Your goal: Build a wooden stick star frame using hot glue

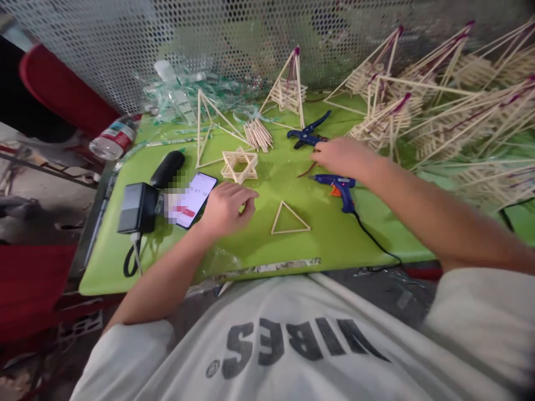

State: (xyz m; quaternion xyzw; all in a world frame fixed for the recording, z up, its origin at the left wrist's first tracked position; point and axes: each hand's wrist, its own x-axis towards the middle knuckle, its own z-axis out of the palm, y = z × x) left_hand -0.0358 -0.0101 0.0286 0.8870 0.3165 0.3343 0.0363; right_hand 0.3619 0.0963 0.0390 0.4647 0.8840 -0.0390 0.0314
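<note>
My left hand is loosely curled above the green table, beside a lit phone. A gap shows between thumb and forefinger, with nothing visible in it. Further right, the fingers of my right hand are together at a thin dark red string, which trails from the fingertips. Just behind that hand lie dark blue pliers; in front of it lies a blue glue gun with an orange trigger. A small triangle of wooden sticks lies flat between my hands. Behind it rests a star-shaped stack of sticks.
A bundle of short sticks and a stick frame stand at the back. Finished-looking stick pyramids crowd the right. A black power bank, dark case and bottle are left. The glue gun's cable runs off the front edge.
</note>
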